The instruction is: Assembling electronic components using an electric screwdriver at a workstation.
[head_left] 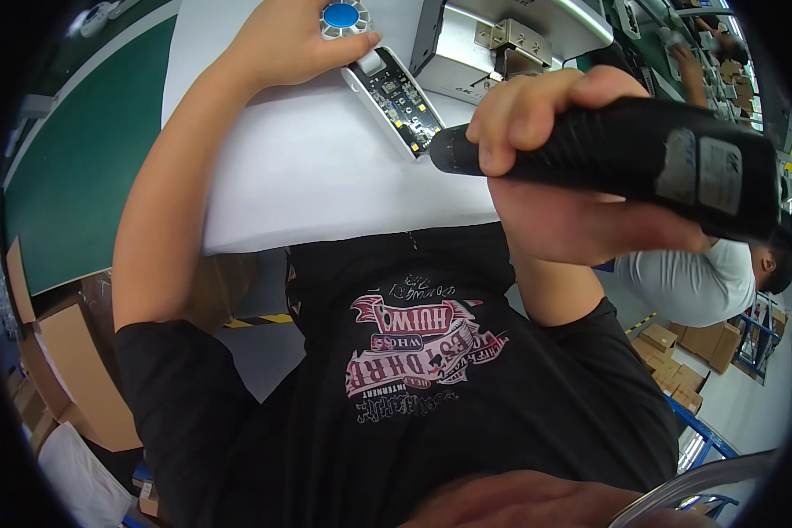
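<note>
A narrow white housing (361, 85) with an exposed dark circuit board (405, 101) lies slantwise on a white sheet (326, 194). At its far end is a round part (341, 16) with a blue centre. My left hand (304, 44) grips the far end, its thumb along the edge by the round part; its other fingers are partly cut off by the frame's top. My right hand (563, 176) is wrapped round a black handheld power tool (625, 145), like an electric screwdriver. The tool's narrow end overlaps the board's near end from this angle; whether they touch, I cannot tell.
A silver metal box (466, 66) with a hinge-like latch stands just beyond my right hand. Green table surface (79, 167) extends left. Cardboard boxes (84, 370) sit below it. At right are a person in a white shirt (686, 282) and more boxes (678, 378).
</note>
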`<state>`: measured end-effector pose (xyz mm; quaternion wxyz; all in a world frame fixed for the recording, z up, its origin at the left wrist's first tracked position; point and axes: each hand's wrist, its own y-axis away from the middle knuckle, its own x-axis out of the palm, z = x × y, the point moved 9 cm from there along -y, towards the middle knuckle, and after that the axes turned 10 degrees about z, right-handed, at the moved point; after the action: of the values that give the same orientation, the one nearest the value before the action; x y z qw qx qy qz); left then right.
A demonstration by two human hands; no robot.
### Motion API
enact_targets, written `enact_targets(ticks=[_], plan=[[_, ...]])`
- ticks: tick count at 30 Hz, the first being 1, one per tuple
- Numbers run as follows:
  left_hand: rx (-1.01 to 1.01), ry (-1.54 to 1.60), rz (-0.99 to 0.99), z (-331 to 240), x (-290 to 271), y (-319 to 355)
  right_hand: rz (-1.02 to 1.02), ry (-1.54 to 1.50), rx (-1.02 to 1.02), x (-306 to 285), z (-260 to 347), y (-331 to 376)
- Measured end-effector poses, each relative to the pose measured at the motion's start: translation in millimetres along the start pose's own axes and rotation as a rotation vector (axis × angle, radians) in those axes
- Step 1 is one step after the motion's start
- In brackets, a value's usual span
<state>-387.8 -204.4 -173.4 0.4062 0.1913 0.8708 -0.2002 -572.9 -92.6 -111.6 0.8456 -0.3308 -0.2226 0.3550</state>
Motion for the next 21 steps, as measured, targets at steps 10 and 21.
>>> enact_targets(ticks=[10,21], plan=[[0.110,0.057,-0.006,23,14,-5,-0.124,-0.084,0.023,-19,-23,5],[-0.110,0.325,0.181,61,-6,-9,-0.194,-0.497,0.018,-57,6,25]])
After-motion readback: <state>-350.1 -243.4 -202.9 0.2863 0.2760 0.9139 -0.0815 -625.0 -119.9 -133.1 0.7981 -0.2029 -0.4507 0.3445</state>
